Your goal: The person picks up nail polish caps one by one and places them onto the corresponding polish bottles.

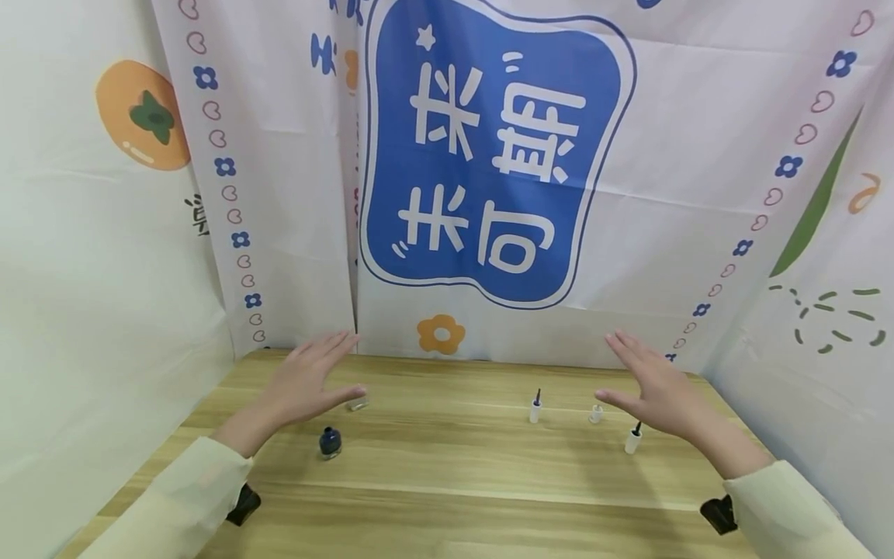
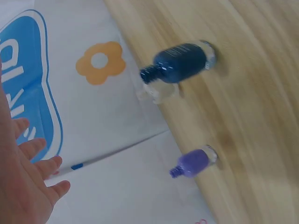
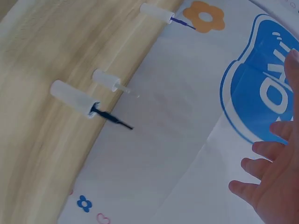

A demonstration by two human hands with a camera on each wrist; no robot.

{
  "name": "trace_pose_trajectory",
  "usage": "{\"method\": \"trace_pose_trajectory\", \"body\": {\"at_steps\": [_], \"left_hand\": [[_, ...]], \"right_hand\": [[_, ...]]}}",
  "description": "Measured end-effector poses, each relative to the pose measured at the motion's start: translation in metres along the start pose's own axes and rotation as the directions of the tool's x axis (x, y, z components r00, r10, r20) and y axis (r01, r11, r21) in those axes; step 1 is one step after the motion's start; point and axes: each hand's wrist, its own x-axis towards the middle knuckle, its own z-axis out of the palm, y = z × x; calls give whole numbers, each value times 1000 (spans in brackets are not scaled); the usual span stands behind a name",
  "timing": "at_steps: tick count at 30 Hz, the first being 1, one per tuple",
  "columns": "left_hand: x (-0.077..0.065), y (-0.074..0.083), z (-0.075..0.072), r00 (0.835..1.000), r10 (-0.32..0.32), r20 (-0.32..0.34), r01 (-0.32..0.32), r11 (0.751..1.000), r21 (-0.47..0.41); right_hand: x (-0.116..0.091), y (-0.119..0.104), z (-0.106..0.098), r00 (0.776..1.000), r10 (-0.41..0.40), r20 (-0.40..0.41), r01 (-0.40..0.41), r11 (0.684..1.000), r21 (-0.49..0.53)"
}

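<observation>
My left hand [image 1: 303, 380] is raised over the left of the table, fingers straight, holding nothing. Nearest to it stand uncapped nail polish bottles: a dark blue bottle [image 1: 330, 444], a clear bottle [image 1: 358, 403] partly behind my thumb, and a purple bottle [image 2: 194, 162], which the head view does not show. My right hand [image 1: 660, 388] hovers on the other side, fingers extended and touching nothing. Close to it, white caps stand with their brushes pointing up: one cap with a dark brush [image 1: 632, 441], a short cap [image 1: 596, 414] with a pale brush, and one cap with a purple brush [image 1: 535, 411].
The wooden table [image 1: 447, 473] ends at a white printed cloth [image 1: 663, 233] hanging behind it, with more cloth along both sides. Black devices [image 1: 244, 505] sit at both wrists, below the pale sleeves [image 1: 174, 489].
</observation>
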Motion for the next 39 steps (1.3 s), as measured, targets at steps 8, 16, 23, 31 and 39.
{"method": "trace_pose_trajectory", "body": {"at_steps": [8, 16, 23, 31, 39], "left_hand": [[-20, -11, 7, 999, -52, -1, 52, 995, -88], [-40, -16, 15, 994, -112, -14, 108, 983, -145], [-54, -19, 27, 987, -162, 3, 159, 963, -217], [-64, -19, 43, 965, -252, 78, 263, 909, -324], [-69, -16, 53, 946, -279, 164, 324, 829, -457]], "right_hand": [[-25, 24, 4, 994, 55, -93, -47, 995, 91], [-47, 46, 15, 984, 95, -151, -68, 982, 175], [-61, 55, 31, 976, 200, -82, -176, 956, 236], [-72, 63, 45, 953, 303, 13, -293, 906, 307], [-75, 71, 57, 911, 377, 166, -412, 835, 365]]}}
